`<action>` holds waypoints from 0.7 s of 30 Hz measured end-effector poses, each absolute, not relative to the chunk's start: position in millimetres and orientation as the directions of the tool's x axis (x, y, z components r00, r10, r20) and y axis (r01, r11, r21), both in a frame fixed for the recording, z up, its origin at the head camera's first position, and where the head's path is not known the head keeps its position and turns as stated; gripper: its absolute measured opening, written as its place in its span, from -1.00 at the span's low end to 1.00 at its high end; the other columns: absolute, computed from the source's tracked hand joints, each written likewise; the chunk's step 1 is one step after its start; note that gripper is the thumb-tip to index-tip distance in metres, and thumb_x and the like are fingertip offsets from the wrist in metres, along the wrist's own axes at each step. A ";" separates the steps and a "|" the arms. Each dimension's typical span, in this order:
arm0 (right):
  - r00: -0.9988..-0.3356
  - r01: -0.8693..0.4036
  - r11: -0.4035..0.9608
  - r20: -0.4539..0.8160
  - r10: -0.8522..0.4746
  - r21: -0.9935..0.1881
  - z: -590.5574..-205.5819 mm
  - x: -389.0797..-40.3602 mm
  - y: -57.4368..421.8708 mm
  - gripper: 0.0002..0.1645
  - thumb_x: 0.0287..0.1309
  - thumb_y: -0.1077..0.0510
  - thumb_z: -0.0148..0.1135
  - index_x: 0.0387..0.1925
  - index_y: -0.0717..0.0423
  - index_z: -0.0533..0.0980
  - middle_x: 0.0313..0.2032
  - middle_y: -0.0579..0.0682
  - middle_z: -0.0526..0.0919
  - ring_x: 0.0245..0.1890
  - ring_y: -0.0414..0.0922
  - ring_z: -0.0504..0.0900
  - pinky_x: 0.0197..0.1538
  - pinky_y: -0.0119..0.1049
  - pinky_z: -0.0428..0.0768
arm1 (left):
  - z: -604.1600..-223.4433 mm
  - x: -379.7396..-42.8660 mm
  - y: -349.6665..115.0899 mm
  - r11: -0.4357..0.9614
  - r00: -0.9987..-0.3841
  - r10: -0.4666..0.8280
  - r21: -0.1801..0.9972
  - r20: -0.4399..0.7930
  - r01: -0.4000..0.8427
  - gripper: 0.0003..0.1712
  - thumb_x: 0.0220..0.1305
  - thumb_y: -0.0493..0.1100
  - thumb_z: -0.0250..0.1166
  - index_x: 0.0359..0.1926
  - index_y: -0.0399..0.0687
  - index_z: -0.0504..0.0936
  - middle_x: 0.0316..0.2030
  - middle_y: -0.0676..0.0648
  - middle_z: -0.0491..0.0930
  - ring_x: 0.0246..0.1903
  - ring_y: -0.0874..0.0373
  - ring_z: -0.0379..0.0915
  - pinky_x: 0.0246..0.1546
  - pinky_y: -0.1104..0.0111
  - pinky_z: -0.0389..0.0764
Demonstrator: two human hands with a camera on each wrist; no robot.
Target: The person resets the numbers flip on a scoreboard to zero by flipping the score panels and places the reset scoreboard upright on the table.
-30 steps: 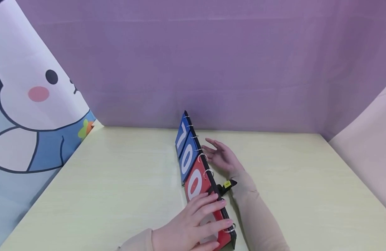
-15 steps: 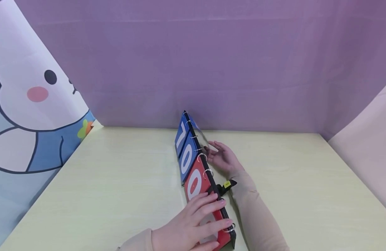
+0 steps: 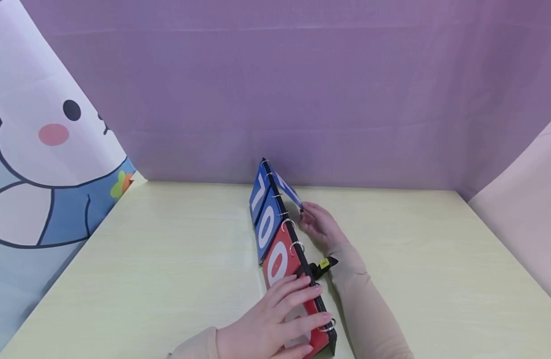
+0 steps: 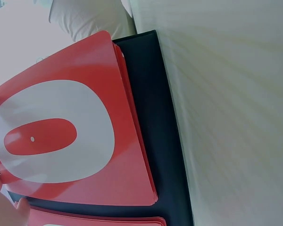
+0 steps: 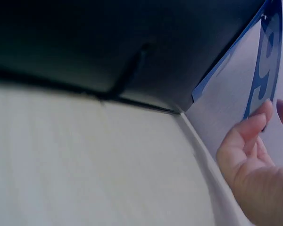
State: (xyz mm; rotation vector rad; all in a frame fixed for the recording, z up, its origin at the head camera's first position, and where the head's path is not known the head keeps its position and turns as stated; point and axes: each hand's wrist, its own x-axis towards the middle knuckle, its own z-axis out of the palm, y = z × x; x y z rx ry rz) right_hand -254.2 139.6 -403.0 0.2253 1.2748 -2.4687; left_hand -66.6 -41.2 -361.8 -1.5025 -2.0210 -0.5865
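Observation:
A flip scoreboard stands lengthwise on the table, its black top edge (image 3: 297, 239) strung with metal rings. On its left face hang blue number cards (image 3: 267, 224) at the far end and red number cards (image 3: 277, 262) nearer. My left hand (image 3: 275, 321) rests on the near red card, fingers straight and spread across it to the top edge. A large white 0 fills the red card (image 4: 92, 165) in the left wrist view. Behind the board, my right hand (image 3: 322, 227) pinches the free edge of a lifted blue card (image 5: 265, 61) between thumb and fingers.
The pale table (image 3: 168, 279) extends on both sides of the board. A purple cloth (image 3: 275, 89) hangs behind it, and a cartoon-printed cloth (image 3: 29, 164) is at left. A small black piece with a yellow label (image 3: 324, 264) sits by the right wrist.
A blue card at the far end has come up on the board's right side. The right fingers have closed on its edge. The left hand has stayed in place.

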 end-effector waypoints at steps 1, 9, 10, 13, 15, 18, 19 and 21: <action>-0.929 0.370 -0.523 -0.302 -0.214 -0.768 -401.6 -254.6 139.5 -0.93 0.25 0.19 0.10 -0.25 0.11 0.44 -0.45 -0.09 0.53 -0.48 -0.30 0.46 -0.35 -0.57 0.45 | -361.6 -66.2 -41.4 0.282 -0.230 0.721 0.026 0.654 0.959 -0.47 0.28 0.05 0.12 0.23 0.00 0.41 0.33 -0.19 0.15 0.34 -0.11 0.02 0.28 0.08 0.21; -0.959 0.269 -0.323 -0.282 -0.007 -0.908 -389.3 -263.3 134.8 -0.88 0.24 0.25 0.09 -0.19 0.18 0.40 -0.57 -0.15 0.51 -0.61 -0.35 0.45 -0.46 -0.56 0.45 | -357.8 -62.9 -43.2 0.293 -0.281 0.739 0.083 0.613 0.952 -0.45 0.33 0.05 0.04 0.30 0.04 0.31 0.36 -0.14 0.09 0.36 -0.05 -0.03 0.31 0.10 0.17; -0.958 0.268 -0.305 -0.285 0.012 -0.914 -388.3 -264.3 134.3 -0.85 0.23 0.25 0.11 -0.17 0.19 0.40 -0.57 -0.16 0.51 -0.61 -0.36 0.46 -0.46 -0.56 0.46 | -357.3 -62.9 -43.4 0.294 -0.282 0.739 0.084 0.612 0.952 -0.46 0.33 0.05 0.04 0.30 0.04 0.31 0.36 -0.14 0.10 0.36 -0.05 -0.03 0.31 0.10 0.18; -0.952 0.265 -0.272 -0.295 0.076 -0.925 -385.9 -265.9 132.7 -0.74 0.18 0.29 0.15 -0.08 0.27 0.40 -0.60 -0.17 0.52 -0.63 -0.37 0.48 -0.45 -0.56 0.50 | -356.3 -61.8 -43.5 0.294 -0.294 0.741 0.102 0.604 0.950 -0.45 0.34 0.05 0.03 0.31 0.06 0.28 0.36 -0.12 0.10 0.36 -0.04 -0.03 0.31 0.11 0.18; -0.951 0.254 -0.234 -0.287 0.119 -0.939 -384.9 -266.1 132.3 -0.65 0.16 0.29 0.17 -0.02 0.31 0.41 -0.62 -0.18 0.53 -0.64 -0.37 0.50 -0.44 -0.55 0.53 | -355.9 -61.3 -43.5 0.291 -0.301 0.743 0.116 0.597 0.950 -0.45 0.34 0.04 0.03 0.31 0.06 0.27 0.36 -0.12 0.09 0.36 -0.03 -0.03 0.31 0.11 0.18; -0.953 0.220 -0.186 -0.252 0.170 -0.958 -382.8 -265.5 132.2 -0.55 0.14 0.28 0.20 0.07 0.37 0.42 -0.63 -0.19 0.54 -0.64 -0.38 0.52 -0.41 -0.54 0.56 | -355.0 -60.7 -43.5 0.292 -0.319 0.752 0.143 0.577 0.946 -0.44 0.35 0.05 0.02 0.32 0.06 0.25 0.37 -0.11 0.07 0.37 -0.01 -0.05 0.32 0.12 0.17; -0.953 0.208 -0.171 -0.239 0.185 -0.963 -382.1 -265.2 132.1 -0.54 0.14 0.27 0.20 0.08 0.37 0.42 -0.64 -0.20 0.55 -0.64 -0.38 0.53 -0.40 -0.53 0.57 | -354.6 -60.7 -43.5 0.291 -0.323 0.755 0.149 0.572 0.945 -0.44 0.35 0.05 0.01 0.32 0.06 0.25 0.37 -0.11 0.06 0.37 -0.01 -0.05 0.32 0.12 0.17; -0.955 0.186 -0.148 -0.214 0.205 -0.971 -380.4 -264.4 132.3 -0.52 0.15 0.27 0.20 0.10 0.37 0.42 -0.64 -0.20 0.56 -0.64 -0.38 0.54 -0.39 -0.52 0.58 | -353.9 -60.5 -43.6 0.292 -0.334 0.760 0.166 0.558 0.942 -0.44 0.35 0.05 0.01 0.33 0.06 0.24 0.38 -0.10 0.05 0.38 0.00 -0.06 0.32 0.11 0.17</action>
